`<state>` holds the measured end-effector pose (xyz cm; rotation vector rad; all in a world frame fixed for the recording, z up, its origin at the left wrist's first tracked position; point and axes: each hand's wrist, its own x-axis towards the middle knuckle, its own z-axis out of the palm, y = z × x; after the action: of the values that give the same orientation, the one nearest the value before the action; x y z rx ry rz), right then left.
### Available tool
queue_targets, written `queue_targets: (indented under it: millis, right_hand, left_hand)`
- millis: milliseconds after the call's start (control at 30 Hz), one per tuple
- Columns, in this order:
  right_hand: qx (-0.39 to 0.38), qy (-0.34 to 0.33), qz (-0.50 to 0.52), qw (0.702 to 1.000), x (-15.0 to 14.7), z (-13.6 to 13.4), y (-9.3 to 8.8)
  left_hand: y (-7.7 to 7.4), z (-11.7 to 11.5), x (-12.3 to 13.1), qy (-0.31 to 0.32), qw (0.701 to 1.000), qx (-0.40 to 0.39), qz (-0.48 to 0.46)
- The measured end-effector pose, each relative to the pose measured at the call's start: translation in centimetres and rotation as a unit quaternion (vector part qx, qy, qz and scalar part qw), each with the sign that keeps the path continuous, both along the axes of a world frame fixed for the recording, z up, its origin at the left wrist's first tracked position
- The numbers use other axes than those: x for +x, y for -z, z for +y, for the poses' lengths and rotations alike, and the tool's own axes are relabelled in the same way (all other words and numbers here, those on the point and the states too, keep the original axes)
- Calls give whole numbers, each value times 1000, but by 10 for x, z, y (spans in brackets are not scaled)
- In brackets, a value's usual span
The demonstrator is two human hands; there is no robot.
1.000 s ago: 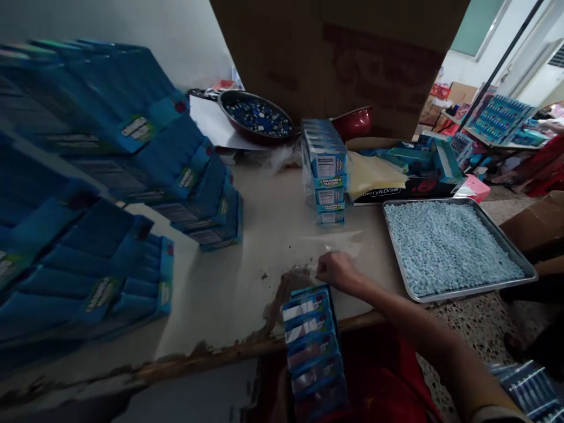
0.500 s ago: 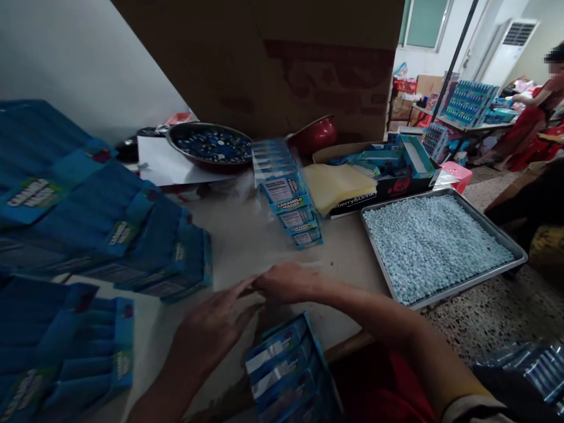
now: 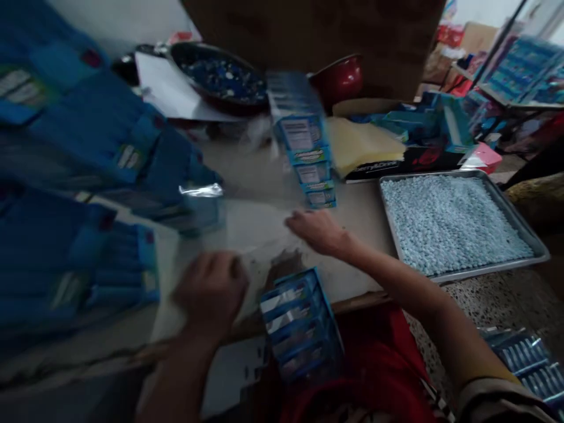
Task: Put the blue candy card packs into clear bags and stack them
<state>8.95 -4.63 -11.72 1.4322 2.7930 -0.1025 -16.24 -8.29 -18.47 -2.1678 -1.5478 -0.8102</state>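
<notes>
The picture is smeared by motion. My left hand [image 3: 211,288] is curled at the table's front edge, on the near corner of a clear plastic sheet [image 3: 247,229] spread over the table [image 3: 352,282]. My right hand [image 3: 319,232] lies on the sheet's right side with its fingers close together, pointing left. Just below both hands, a blue display box of candy packs [image 3: 299,323] leans against the table edge over my lap. A stack of small blue boxes [image 3: 308,153] stands just beyond my right hand.
A metal tray [image 3: 484,273] of pale blue candies sits at the right. Piles of large blue display cartons [image 3: 88,135] fill the left. Behind stand a dark bowl [image 3: 220,76], a red bowl [image 3: 341,79], yellow sheets [image 3: 361,144] and a big cardboard box [image 3: 308,29].
The view swung down and right. My hands have moved apart: the left drew back to the table's front edge and curled, while the right shifted right, with the clear sheet between them.
</notes>
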Motion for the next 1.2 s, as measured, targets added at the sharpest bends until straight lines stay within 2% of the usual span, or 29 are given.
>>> queue_targets:
  millis: [33,133,200,300,433,567,667,767,867,967,1067,1200]
  right_hand:
    - [-41,28,-23,999,5,1,16]
    - [-69,68,-42,994,15,-3,61]
    - [-71,68,-47,994,19,-10,81]
    - [-73,61,-48,994,21,-24,89]
    - [-99,59,-53,992,19,-41,73]
    - [-137,94,-58,984,13,-52,44]
    - [-143,144,-29,979,13,-62,25]
    - [-97,186,40,977,15,-80,13]
    - [5,224,112,968,12,-100,11]
    - [101,267,207,936,6,-113,15]
    - [91,279,293,910,0,-119,15]
    - [51,272,305,911,-9,-126,6]
  left_hand:
    - [15,0,10,-13,1000,-24,7]
    - [50,-3,28,-51,994,-97,22]
    - [60,-10,29,-54,990,-130,29]
    - [58,-23,25,-7,985,-170,39]
    - [38,-28,17,96,962,-239,91]
    - [8,-20,12,142,938,-297,105]
    - [-20,-25,13,164,943,-275,89]
    - [-39,-41,19,154,968,-190,58]
    - [-42,-57,27,108,988,-112,-22]
    - [-34,-66,37,52,985,-69,-147]
    - [-31,-70,45,9,974,-80,-212]
    - [-34,-71,46,18,978,-93,-187]
